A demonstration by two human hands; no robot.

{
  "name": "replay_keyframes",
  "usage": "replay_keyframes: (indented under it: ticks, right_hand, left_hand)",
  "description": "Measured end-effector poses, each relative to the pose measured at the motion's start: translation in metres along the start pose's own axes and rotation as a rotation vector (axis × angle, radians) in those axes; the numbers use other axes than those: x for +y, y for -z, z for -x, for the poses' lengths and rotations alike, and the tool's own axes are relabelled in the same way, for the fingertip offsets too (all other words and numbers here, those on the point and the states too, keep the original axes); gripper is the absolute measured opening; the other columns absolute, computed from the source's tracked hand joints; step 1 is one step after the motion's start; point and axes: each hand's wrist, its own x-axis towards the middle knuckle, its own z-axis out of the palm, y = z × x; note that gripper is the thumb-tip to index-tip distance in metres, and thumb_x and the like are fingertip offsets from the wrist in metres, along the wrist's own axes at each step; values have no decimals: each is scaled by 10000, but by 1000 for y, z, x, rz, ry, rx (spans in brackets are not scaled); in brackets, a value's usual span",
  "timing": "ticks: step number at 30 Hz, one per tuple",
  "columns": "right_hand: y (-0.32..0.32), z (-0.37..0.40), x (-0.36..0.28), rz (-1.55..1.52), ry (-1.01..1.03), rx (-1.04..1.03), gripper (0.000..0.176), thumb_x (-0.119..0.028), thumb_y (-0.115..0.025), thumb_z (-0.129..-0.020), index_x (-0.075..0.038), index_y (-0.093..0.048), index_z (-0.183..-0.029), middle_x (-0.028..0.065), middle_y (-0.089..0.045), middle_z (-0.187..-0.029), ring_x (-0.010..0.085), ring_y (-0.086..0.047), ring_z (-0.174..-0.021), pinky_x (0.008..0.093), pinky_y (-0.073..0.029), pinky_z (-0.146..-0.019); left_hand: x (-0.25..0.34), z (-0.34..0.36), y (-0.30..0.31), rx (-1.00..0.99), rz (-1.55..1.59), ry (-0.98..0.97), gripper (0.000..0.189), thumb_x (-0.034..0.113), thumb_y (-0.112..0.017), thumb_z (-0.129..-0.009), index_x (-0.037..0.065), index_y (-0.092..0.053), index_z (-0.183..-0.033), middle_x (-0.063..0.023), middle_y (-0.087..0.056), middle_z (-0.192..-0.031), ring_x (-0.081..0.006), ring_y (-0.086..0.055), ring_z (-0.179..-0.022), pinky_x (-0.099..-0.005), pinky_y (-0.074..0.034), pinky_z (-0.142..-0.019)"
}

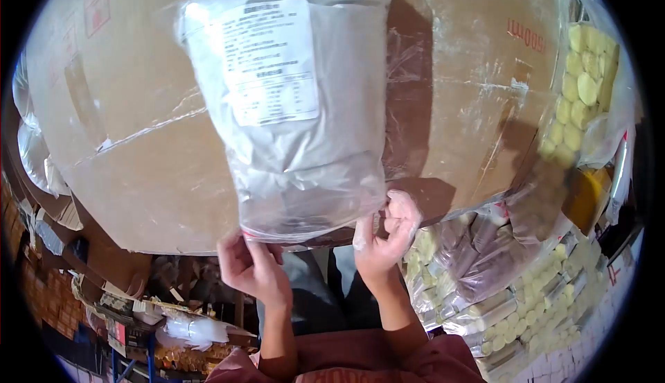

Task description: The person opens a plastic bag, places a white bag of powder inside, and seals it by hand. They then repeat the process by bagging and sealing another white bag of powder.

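Note:
A clear plastic bag (332, 133) filled with white material lies on a large brown cardboard surface (152, 175). A white printed label (270, 64) shows through its upper left part. My left hand (256, 268) pinches the bag's lower left corner, where a thin red line shows at the edge. At the bag's lower right corner, my right hand (389, 236) has its fingers curled against the plastic, with whitish powder on them. The lower end of the bag is flat and see-through between my hands.
Bags of pale yellow round pieces (585, 85) stand at the right edge, with more packs (519, 320) below right. A yellow box (589, 192) sits between them. Cardboard scraps and a white plastic bundle (195, 331) lie at the lower left.

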Motion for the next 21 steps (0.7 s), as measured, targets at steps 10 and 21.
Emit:
replay_keyframes:
  ticks: [10, 21]
  right_hand:
    - [14, -4, 1, 195, 176, -101, 298, 92, -562, -871, 92, -525, -1167, 222, -630, -1065, 298, -648, -923, 344, -546, -790]
    - [36, 3, 10, 1, -47, -150, 189, 62, -611, -876, 42, -555, -1055, 155, -662, -957, 185, -663, -770, 275, -552, -660]
  left_hand:
    - [1, -3, -2, 17, -14, -9, 104, 105, -567, -968, 6, -535, -964, 8, -554, -678, -27, -431, -470, -176, -276, -373]
    - [-1, 5, -9, 2, 141, 205, 150, 121, -580, -964, 9, -499, -906, -45, -565, -628, -82, -491, -427, -196, -302, -331]
